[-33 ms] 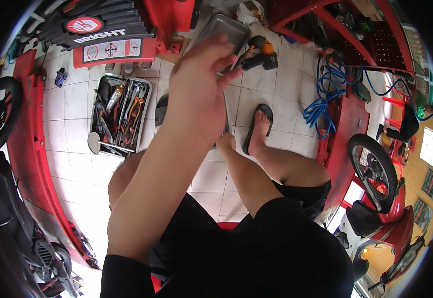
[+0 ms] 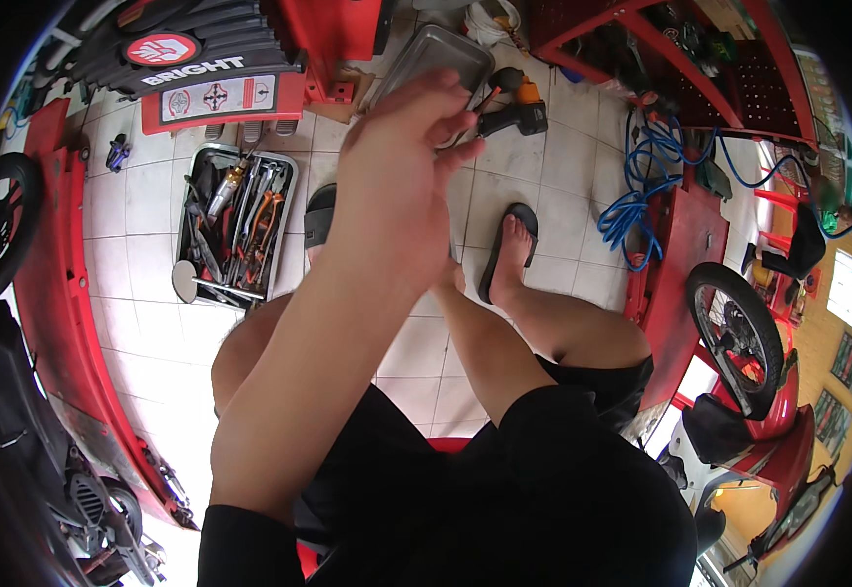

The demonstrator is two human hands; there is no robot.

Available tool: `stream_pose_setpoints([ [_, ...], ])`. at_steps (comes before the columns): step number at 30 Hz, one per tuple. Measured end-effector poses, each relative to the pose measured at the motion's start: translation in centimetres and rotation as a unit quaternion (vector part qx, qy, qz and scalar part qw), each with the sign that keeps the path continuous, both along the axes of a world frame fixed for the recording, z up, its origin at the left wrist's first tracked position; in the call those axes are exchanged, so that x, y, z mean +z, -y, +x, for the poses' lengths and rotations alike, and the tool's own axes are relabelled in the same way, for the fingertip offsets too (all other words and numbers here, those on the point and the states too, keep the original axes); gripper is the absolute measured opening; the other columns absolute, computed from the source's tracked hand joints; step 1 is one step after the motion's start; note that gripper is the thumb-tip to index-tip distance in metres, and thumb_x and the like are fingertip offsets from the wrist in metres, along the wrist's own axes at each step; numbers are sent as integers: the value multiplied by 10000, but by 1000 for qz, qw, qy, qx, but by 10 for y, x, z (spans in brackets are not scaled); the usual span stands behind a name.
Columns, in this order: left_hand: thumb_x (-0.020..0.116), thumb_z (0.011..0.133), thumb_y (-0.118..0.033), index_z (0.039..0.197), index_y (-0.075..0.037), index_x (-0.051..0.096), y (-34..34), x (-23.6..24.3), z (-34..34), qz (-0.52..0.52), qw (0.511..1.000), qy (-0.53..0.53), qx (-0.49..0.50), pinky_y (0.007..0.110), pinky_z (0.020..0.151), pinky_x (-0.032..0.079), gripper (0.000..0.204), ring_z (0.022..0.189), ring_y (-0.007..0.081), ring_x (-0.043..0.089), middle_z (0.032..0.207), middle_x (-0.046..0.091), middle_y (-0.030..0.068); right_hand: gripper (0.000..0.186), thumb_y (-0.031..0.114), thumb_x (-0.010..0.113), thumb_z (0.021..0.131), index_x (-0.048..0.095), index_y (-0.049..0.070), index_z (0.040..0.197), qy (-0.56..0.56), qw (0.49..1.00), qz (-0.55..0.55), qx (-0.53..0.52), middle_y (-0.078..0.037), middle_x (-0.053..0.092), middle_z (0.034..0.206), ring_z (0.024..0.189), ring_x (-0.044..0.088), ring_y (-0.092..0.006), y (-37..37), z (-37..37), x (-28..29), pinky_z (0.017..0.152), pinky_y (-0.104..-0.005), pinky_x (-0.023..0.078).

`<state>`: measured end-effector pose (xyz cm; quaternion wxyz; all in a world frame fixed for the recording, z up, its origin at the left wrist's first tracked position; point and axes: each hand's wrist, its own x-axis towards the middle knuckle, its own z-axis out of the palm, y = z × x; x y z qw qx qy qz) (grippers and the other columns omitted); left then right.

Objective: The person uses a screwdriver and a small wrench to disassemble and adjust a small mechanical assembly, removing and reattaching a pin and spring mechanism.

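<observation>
My left hand [image 2: 402, 132] is raised in front of me, over the floor and a grey tray [image 2: 436, 54]. Its fingers are loosely bent and apart. The palm side is turned away, and nothing shows in it. Lower and behind the left forearm is my right hand [image 2: 450, 279], partly covered, with its fingers closed. A narrow sliver of a grey, long thing [image 2: 452, 249] sticks up from it; most of that thing is behind my left wrist.
A tray of hand tools [image 2: 292, 196] lies on the tiles at left. A yellow-and-black power drill [image 2: 524, 112] lies ahead. Blue hose [image 2: 631, 220] coils at right by a red lift [image 2: 680, 264]. A wheel [image 2: 736, 338] stands at far right; a red shelf [image 2: 631, 39] is behind.
My left hand has shifted slightly right and down. Less of the grey thing in my right hand shows beside my left wrist.
</observation>
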<state>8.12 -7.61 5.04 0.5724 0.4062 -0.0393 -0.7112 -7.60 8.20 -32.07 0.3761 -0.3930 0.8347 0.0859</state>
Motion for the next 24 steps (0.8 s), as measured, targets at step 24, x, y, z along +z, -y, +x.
stream_pose_setpoints([
  [24, 540, 904, -127, 1124, 23, 581, 3, -12, -5, -21, 997, 1, -69, 365, 910, 428, 269, 1008, 242, 563, 1140, 613, 141, 262, 279, 696, 755, 698, 49, 881, 15, 999, -48, -5, -195, 698, 874, 905, 674, -372, -14, -10, -28, 807, -459, 542],
])
